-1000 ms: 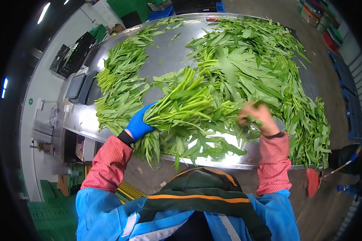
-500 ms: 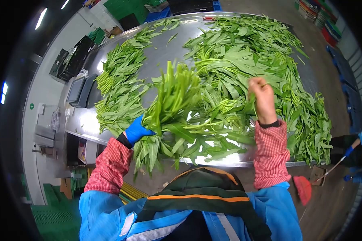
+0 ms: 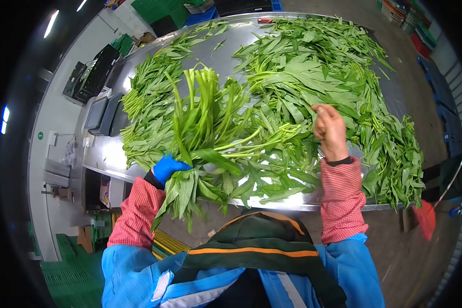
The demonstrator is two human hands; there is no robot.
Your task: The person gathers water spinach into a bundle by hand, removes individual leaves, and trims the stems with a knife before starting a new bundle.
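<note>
Gripping hard on the left side: the left hand (image 3: pixel 169 167), in a blue glove, is clenched around a thick bunch of greens (image 3: pixel 205 128) right at the near edge of the steel desk (image 3: pixel 215 61). The bunch stands almost upright in that fist, pale stems fanning up and away, while its leafy ends spill down past the glove and hang over the desk edge toward the person's red checked sleeve (image 3: pixel 138 215).

Over to the right, the bare right hand (image 3: pixel 329 131) is raised just above the greens, well apart from the bunch. Its fingers are curled in against the thumb, loosely clenched; whether a stem or strand is pinched between them, I cannot tell. A dark band sits at the wrist, just above the other checked sleeve (image 3: pixel 344 200).

Under and beyond that hand lies the big heap of loose greens (image 3: pixel 313 66), covering most of the right half of the desk and running down to its near right corner. A second, narrower pile (image 3: pixel 149 102) stretches along the left side, stems roughly aligned, with a bare strip of shiny steel between the two.

Off the desk's left edge there's a flat grey device (image 3: pixel 101 114), and past it black crates (image 3: pixel 95 69). Down on the floor at the right, a red broom head (image 3: pixel 425 218).
</note>
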